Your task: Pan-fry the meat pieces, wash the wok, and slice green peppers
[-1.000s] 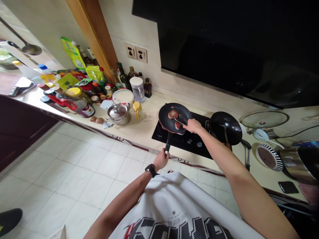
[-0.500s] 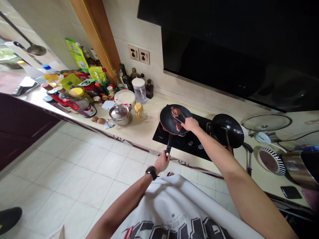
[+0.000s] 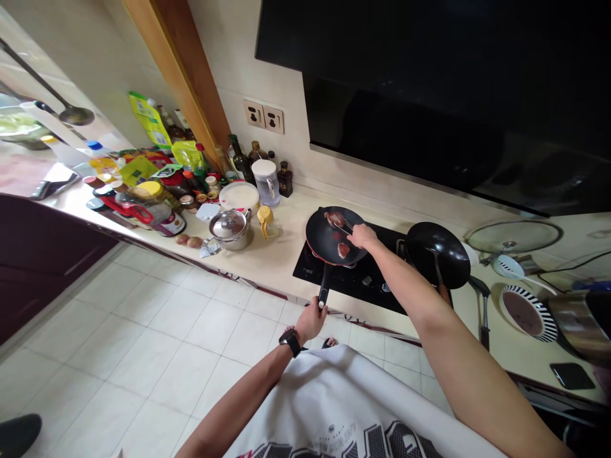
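Cream countertop [image 3: 281,267] surrounds a black glass cooktop [image 3: 351,280], where a round, dark frying pan [image 3: 317,234] holds a larger brownish-red meat piece [image 3: 333,219] and a smaller reddish one [image 3: 343,250]. The left hand [image 3: 310,322] grips the pan's black handle [image 3: 325,278]; the right hand [image 3: 363,236] clasps metal tongs [image 3: 348,226] against the larger piece.

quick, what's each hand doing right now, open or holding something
Left hand: closed around the pan handle.
Right hand: closed, holding tongs, their tips at a piece of meat.
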`<state>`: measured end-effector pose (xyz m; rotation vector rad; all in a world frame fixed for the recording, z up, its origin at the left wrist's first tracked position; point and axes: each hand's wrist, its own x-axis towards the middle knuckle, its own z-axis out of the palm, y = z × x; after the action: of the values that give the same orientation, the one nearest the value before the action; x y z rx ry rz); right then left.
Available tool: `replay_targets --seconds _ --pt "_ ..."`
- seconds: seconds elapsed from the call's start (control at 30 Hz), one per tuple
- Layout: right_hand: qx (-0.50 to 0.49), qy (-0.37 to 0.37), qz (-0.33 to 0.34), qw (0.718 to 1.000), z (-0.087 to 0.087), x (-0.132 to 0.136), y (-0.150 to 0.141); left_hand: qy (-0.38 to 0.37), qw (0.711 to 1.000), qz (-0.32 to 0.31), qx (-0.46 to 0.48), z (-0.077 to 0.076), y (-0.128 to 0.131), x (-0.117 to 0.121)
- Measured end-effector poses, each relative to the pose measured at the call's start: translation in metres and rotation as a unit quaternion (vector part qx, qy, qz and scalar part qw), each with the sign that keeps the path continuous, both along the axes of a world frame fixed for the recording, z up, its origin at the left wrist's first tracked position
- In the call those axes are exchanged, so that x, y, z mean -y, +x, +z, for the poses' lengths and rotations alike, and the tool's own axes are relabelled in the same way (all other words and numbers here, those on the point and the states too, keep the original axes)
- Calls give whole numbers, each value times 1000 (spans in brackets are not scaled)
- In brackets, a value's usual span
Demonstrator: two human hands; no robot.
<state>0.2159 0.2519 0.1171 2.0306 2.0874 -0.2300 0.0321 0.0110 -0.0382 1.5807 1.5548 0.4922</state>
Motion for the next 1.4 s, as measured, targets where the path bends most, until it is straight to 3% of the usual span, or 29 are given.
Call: replay_targets --seconds 0.27,0.57,0.83,1.0,1.23,1.4 --pt "36 -2 -7 999 10 8 36 -7 1000 1 0 0 0 1" --pt "-11 -42 -11 999 11 -5 21 -3 1000 -6 9 0 -1 0" --pt "-21 -88 -51 995 21 25 59 -8 1000 5 -1 2 -1 1" --pt "-63 -54 -61 995 30 23 68 -3 1000 -8 -11 1 -2 1" --pt "-133 -76 -113 982 16 -3 69 -2 1000 -3 -7 2 -2 0" --pt "-188 -106 -132 967 12 6 80 -3 1000 2 -1 0 -1 1"
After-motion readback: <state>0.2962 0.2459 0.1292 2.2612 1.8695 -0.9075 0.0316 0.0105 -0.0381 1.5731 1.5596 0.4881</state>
